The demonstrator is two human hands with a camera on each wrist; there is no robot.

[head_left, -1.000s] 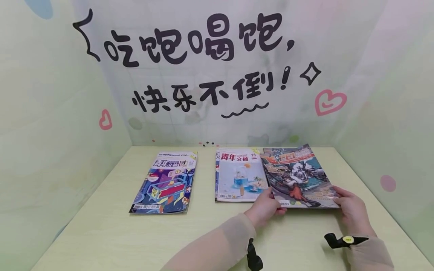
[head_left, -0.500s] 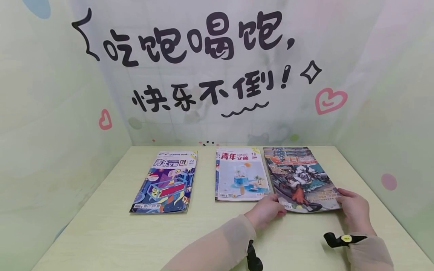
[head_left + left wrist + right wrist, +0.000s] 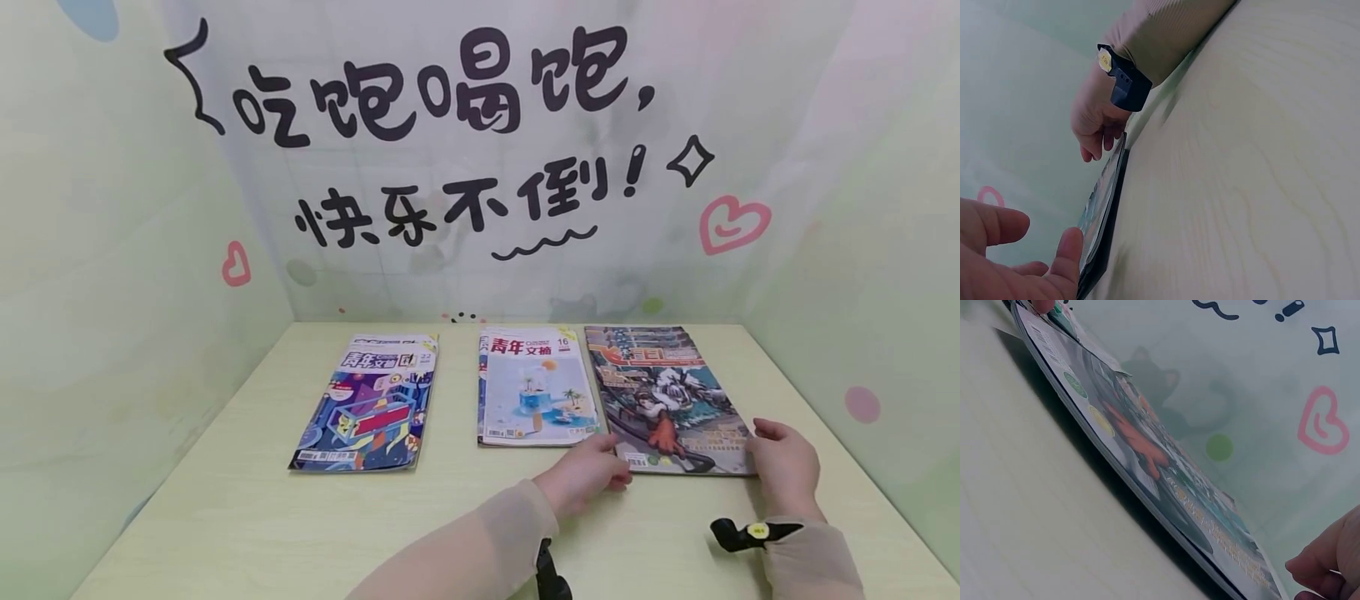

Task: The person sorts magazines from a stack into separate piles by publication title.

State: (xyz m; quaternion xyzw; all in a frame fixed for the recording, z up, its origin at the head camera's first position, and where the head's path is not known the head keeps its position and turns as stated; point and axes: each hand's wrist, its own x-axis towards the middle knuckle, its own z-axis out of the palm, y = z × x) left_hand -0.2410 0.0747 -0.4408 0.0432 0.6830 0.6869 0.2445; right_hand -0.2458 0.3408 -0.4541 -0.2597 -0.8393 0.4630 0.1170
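Note:
Several magazines with a dark fantasy-figure cover (image 3: 660, 400) lie in a slightly fanned stack at the table's right, their top edges stepped. My left hand (image 3: 585, 477) is at the stack's lower left corner; in the left wrist view the hand's thumb and fingers (image 3: 1067, 253) are spread apart beside the magazine edge (image 3: 1105, 209). At the lower right corner is my right hand (image 3: 783, 467), fingers loosely bent. A narrow gap separates its fingertips (image 3: 1297, 567) from the magazine cover (image 3: 1147, 450) in the right wrist view.
Left of the stack lies a white-covered magazine (image 3: 525, 375) over another one, its right edge close against the stack. A purple-blue magazine pile (image 3: 367, 417) lies farther left. The pale table (image 3: 300, 533) is bounded by printed fabric walls (image 3: 862, 250).
The top magazine has come down and toward me, lying flat, with the top edges beneath it now showing. Both hands have loosened from its lower corners, the right slightly outward.

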